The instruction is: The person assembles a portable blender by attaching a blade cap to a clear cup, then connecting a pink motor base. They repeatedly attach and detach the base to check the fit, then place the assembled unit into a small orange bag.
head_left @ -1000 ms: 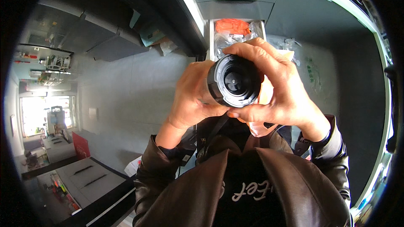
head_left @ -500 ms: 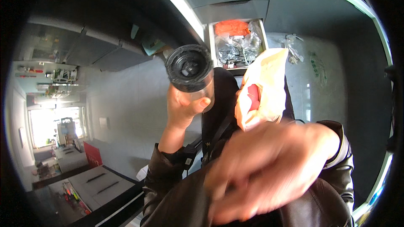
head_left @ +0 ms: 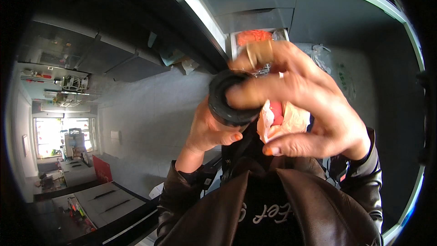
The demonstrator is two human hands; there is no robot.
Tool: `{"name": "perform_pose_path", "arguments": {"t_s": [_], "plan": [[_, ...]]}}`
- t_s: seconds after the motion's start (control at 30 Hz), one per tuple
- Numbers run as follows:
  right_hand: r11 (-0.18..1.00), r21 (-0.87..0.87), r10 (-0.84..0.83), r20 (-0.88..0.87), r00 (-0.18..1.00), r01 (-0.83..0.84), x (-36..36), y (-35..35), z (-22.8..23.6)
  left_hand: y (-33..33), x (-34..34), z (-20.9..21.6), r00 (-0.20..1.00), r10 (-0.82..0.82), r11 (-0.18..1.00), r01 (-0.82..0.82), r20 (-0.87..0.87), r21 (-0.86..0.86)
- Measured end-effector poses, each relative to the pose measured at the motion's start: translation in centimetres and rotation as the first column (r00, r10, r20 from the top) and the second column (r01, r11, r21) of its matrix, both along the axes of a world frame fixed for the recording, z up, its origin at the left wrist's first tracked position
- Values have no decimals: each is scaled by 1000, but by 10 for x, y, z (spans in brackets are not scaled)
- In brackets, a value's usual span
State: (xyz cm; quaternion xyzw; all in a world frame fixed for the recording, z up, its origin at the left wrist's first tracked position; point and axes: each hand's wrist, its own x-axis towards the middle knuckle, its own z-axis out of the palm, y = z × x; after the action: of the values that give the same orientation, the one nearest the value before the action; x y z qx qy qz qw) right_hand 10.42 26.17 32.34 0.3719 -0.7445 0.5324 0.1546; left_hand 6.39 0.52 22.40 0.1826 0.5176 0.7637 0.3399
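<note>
In the head view I see the left hand (head_left: 200,130) wrapped around a black-lidded jar (head_left: 224,110), right hand (head_left: 318,102) spread wide, blurred index finger over the lid, can't tell if touching. Jar sits between the two hands, nearer the left. Peach bag (head_left: 297,122) with reddish stuff in it shows between right thumb and index finger, open drawer (head_left: 234,48) with an orange bundle (head_left: 252,36) beyond the hands.

Jar (head_left: 227,115) in left hand (head_left: 200,132), right hand (head_left: 314,102) over
</note>
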Motion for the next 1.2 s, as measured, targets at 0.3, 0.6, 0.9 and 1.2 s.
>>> {"name": "perform_pose_path", "arguments": {"t_s": [0.3, 0.6, 0.9, 1.2], "plan": [[973, 187, -142, 28, 989, 134, -4, -11, -24, 17, 2, -3, 971, 44, 999, -41, -236, 18], [951, 162, -286, 136, 948, 264, -1, -7, -36, 14, 3, -6, 843, 124, 960, -236, -523, -154], [909, 341, -298, 128, 946, 240, 3, 2, -31, 8, 0, -13, 855, 58, 946, -212, -515, -246], [912, 330, -308, 163, 937, 242, 2, 2, -34, 7, -2, -11, 605, 48, 846, -448, -795, -290]]}}
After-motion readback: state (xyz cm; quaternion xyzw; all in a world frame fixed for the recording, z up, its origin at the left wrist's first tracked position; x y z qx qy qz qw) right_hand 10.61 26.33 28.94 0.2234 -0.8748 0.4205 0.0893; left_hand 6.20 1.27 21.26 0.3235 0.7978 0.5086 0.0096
